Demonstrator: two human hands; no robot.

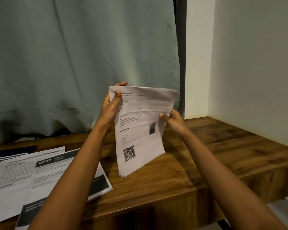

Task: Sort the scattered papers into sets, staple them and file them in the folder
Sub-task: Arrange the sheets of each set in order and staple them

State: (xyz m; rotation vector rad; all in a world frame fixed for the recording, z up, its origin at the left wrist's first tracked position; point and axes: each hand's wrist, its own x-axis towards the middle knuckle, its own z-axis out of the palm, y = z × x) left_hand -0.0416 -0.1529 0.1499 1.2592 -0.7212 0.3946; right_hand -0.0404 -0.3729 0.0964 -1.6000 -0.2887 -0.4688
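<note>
A set of papers [140, 130] stands upright over the middle of the wooden worktop [206, 155], its top sheet printed with text and a QR code. The left hand [111, 110] grips its upper left corner, thumb on the front and fingers behind, while the right hand [173, 121] pinches its right edge. More printed sheets [32, 176] lie overlapping at the worktop's front left corner.
</note>
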